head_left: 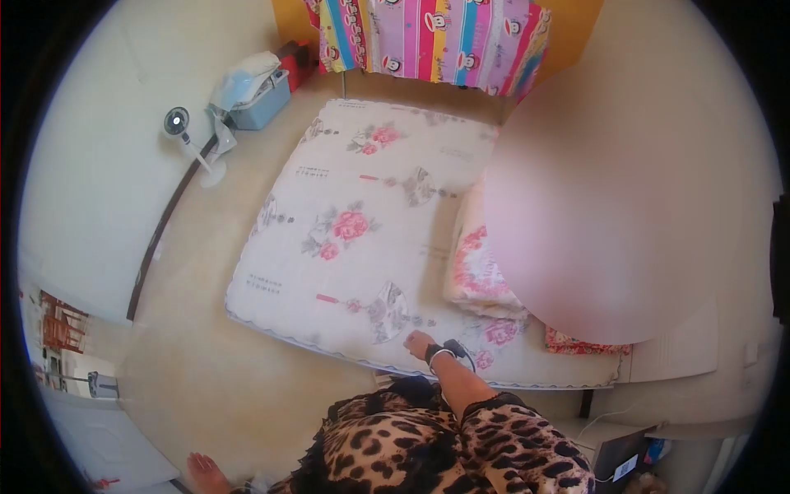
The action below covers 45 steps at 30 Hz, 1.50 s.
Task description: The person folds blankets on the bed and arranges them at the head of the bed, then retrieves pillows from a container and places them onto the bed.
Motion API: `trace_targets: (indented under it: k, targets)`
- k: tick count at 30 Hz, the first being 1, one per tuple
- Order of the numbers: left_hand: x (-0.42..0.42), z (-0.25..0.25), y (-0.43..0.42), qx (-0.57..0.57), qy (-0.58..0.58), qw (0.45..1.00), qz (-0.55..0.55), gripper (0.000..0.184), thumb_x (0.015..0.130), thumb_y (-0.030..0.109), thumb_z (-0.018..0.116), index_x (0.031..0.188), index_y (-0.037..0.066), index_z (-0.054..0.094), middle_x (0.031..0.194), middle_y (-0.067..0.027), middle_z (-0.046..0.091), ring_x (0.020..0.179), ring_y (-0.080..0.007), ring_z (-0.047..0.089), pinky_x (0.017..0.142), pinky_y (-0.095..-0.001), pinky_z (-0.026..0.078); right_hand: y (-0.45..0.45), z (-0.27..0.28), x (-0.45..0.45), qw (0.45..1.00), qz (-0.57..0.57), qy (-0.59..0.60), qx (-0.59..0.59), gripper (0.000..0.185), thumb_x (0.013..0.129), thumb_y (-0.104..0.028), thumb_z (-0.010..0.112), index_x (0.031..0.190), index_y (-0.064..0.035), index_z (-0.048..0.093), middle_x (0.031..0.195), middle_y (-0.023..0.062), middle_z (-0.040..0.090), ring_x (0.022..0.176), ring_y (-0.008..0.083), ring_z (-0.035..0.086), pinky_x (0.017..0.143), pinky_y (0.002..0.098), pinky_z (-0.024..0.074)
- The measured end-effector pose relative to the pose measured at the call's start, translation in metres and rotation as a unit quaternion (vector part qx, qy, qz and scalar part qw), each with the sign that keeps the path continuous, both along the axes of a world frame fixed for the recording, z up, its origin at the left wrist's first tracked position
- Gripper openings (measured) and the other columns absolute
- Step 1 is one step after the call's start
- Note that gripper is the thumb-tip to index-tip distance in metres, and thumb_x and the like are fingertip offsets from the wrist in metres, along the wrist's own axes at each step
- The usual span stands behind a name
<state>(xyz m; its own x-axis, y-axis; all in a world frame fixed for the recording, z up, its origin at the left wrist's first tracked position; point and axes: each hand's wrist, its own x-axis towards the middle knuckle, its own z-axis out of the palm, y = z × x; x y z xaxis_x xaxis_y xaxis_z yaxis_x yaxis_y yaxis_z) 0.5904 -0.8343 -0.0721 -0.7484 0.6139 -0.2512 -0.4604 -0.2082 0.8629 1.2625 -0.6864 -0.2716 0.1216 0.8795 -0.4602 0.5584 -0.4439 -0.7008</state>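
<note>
My right hand (420, 344), with a dark band and a pale bracelet at the wrist, is over the near edge of a white floral mattress (387, 247). Its fingers are curled in and nothing shows in them; I cannot tell whether it touches the cloth. Low at the left, my left hand (207, 473) hangs over the floor, fingers stretched and holding nothing. A folded pink-flowered quilt (477, 263) lies on the mattress's right side, partly hidden by a blurred area. Beside it a red patterned cloth (576, 341) shows its edge.
A white fan (197, 148) stands by the left wall, near a blue bin (263, 103) filled with bags. A striped cartoon curtain (444, 41) hangs beyond the mattress. At the lower right is a dark cabinet (617, 457). Bare floor (197, 346) runs along the mattress's left side.
</note>
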Motion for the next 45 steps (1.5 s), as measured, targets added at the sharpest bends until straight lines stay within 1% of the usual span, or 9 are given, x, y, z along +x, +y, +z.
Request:
trace_targets:
  k: [2,9,10,12,17,24,29,38,45]
  targets:
    - [0.032,0.018,0.040,-0.036,-0.041,0.998,0.040,0.035,0.090,0.025,0.050,0.120,0.005,0.048,0.122,-0.0035,0.050,0.112,-0.0158,0.047,0.091,-0.0295,0.041,0.018,-0.006,-0.004,0.999,-0.028,-0.003,0.036,0.027,0.076,-0.026,0.060,0.091,-0.0033,0.059,0.072,0.0116,0.063,0.062,0.0219,0.062,0.063,0.0356,0.0485]
    - [0.013,0.012,0.149,-0.057,-0.060,0.992,-0.094,0.039,0.092,0.025,0.048,0.124,0.004,0.042,0.129,-0.0054,0.044,0.119,-0.0177,0.040,0.098,-0.0315,0.033,-0.013,-0.052,0.026,0.990,-0.128,-0.042,-0.031,0.022,0.075,-0.026,0.061,0.074,-0.0046,0.061,0.063,0.0091,0.061,0.062,0.0213,0.062,0.060,0.0365,0.0489]
    - [0.007,0.013,0.170,-0.065,-0.052,0.991,-0.107,0.039,0.092,0.025,0.048,0.124,0.004,0.042,0.129,-0.0054,0.044,0.119,-0.0177,0.040,0.098,-0.0315,0.033,-0.032,-0.080,0.044,0.971,-0.208,0.109,-0.035,0.022,0.076,-0.029,0.060,0.080,-0.0080,0.059,0.065,0.0070,0.060,0.064,0.0226,0.061,0.057,0.0375,0.0472]
    - [0.004,0.012,0.215,-0.075,-0.080,0.985,-0.134,0.041,0.091,0.026,0.050,0.124,0.003,0.042,0.129,-0.0053,0.044,0.119,-0.0178,0.040,0.099,-0.0331,0.032,-0.058,-0.116,0.064,0.852,-0.352,0.387,-0.027,0.024,0.078,-0.036,0.056,0.090,-0.0148,0.056,0.068,0.0030,0.058,0.066,0.0251,0.058,0.051,0.0395,0.0438]
    - [0.027,0.023,0.310,-0.120,0.006,0.964,-0.238,0.042,0.090,0.027,0.052,0.125,0.005,0.043,0.125,-0.0058,0.047,0.116,-0.0175,0.043,0.097,-0.0329,0.035,-0.057,0.035,0.029,0.673,-0.680,0.290,-0.019,0.046,0.082,-0.051,0.049,0.110,-0.0145,0.047,0.099,0.0078,0.051,0.094,0.0266,0.049,0.075,0.0435,0.0387]
    - [0.140,0.030,0.342,-0.189,0.107,0.894,-0.391,0.043,0.088,0.029,0.056,0.125,0.011,0.044,0.122,-0.0029,0.049,0.109,-0.0164,0.047,0.091,-0.0315,0.040,-0.016,-0.010,0.087,0.647,-0.696,0.312,0.026,0.080,0.072,-0.066,0.054,0.126,-0.0086,0.036,0.124,0.0070,0.040,0.112,0.0235,0.040,0.089,0.0497,0.0306]
    - [0.152,0.048,0.321,-0.280,0.248,0.863,-0.339,0.044,0.087,0.033,0.055,0.124,0.012,0.044,0.118,-0.0040,0.050,0.104,-0.0168,0.048,0.087,-0.0321,0.040,0.025,-0.099,0.143,0.622,-0.695,0.354,0.064,0.088,0.073,-0.067,0.052,0.137,-0.0110,0.028,0.143,0.0084,0.028,0.129,0.0244,0.028,0.098,0.0492,0.0247]
    - [0.176,0.076,0.288,-0.391,0.345,0.816,-0.247,0.014,0.086,0.028,0.055,0.097,0.021,0.050,0.089,0.0051,0.054,0.078,-0.0086,0.048,0.069,-0.0275,0.039,0.084,-0.152,0.177,0.430,-0.620,0.572,0.322,0.065,0.083,-0.046,0.052,0.133,-0.0083,0.036,0.132,0.0094,0.042,0.121,0.0294,0.038,0.100,0.0432,0.0335]
    - [0.204,0.050,0.317,-0.375,0.351,0.809,-0.286,0.017,0.085,0.021,0.054,0.100,0.015,0.052,0.088,0.0005,0.055,0.077,-0.0110,0.052,0.065,-0.0271,0.044,0.084,-0.138,0.193,0.407,-0.627,0.590,0.305,0.047,0.082,-0.034,0.053,0.121,-0.0080,0.048,0.121,0.0087,0.052,0.111,0.0285,0.049,0.095,0.0424,0.0401]
